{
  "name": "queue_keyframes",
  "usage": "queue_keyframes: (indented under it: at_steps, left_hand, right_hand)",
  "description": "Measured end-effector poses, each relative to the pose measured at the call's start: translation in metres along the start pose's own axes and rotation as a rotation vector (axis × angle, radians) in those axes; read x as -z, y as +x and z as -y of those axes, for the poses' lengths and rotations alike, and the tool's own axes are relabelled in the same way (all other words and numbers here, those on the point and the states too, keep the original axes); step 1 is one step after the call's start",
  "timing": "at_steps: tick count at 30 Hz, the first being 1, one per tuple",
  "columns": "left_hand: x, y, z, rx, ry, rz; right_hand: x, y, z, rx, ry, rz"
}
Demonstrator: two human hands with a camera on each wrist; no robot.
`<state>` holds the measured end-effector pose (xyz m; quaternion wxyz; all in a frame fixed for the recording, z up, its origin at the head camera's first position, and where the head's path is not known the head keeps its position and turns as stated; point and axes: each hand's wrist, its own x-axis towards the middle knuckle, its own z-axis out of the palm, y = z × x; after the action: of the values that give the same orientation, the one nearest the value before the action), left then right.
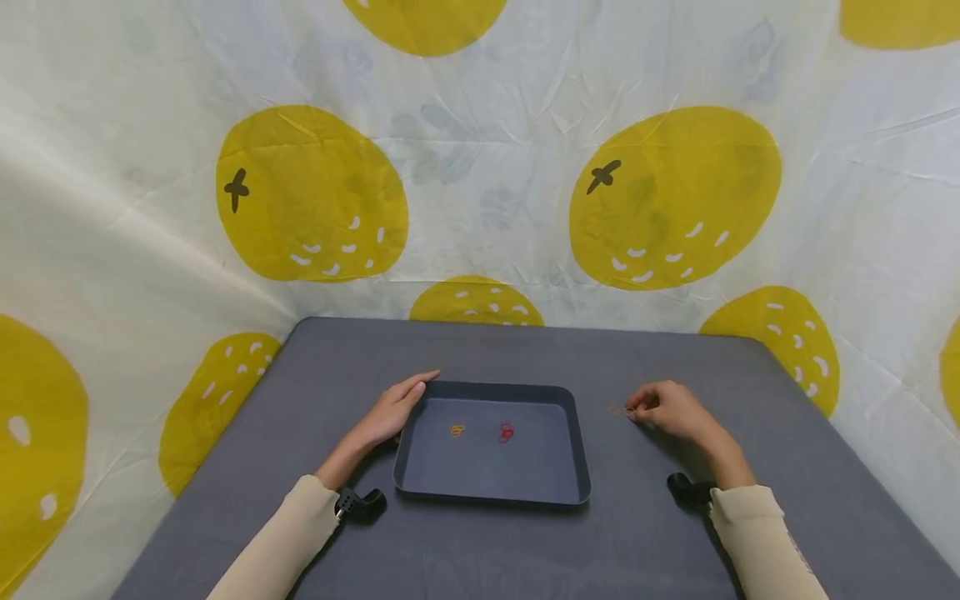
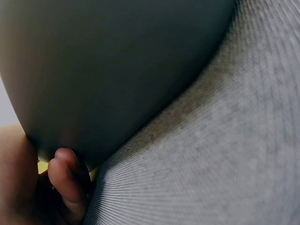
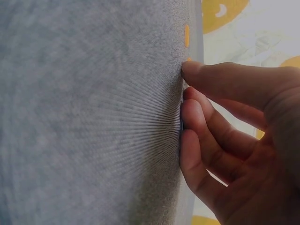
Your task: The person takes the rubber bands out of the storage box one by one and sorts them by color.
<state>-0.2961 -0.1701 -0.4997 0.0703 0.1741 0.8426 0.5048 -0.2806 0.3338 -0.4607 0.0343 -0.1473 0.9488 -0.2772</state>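
A dark grey rectangular tray (image 1: 491, 483) lies on the table, with a few yellow-orange rubber bands (image 1: 457, 431) and some red rubber bands (image 1: 506, 432) inside. My left hand (image 1: 393, 412) grips the tray's upper left corner; in the left wrist view its fingertips (image 2: 65, 171) curl against the tray's outer wall (image 2: 117, 70). To the right of the tray, my right hand (image 1: 671, 410) has bent fingers touching the table. Just left of those fingertips lies an orange band (image 1: 615, 410), seen edge-on in the right wrist view. Something small and dark shows at the fingertips; whether it is pinched is unclear.
The grey cloth-covered table (image 1: 487, 550) extends around the tray on every side. Behind it and at both sides hangs a white curtain (image 1: 487, 208) with large yellow fruit prints. A black wrist camera (image 1: 363, 505) sits at the left wrist, another (image 1: 686, 490) at the right.
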Motion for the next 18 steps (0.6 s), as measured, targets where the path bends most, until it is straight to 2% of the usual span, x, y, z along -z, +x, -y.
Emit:
queue_keyframes:
  at_steps: [11, 18]
  left_hand:
    - [-0.0011, -0.0004, 0.0009, 0.018, -0.009, -0.004]
    - [0.0011, -0.0007, 0.0019, -0.010, -0.006, 0.012]
  right_hand:
    - [0.0022, 0.0006, 0.0028, -0.005, 0.030, 0.016]
    - [-0.0017, 0.0027, 0.0003, -0.036, 0.046, 0.023]
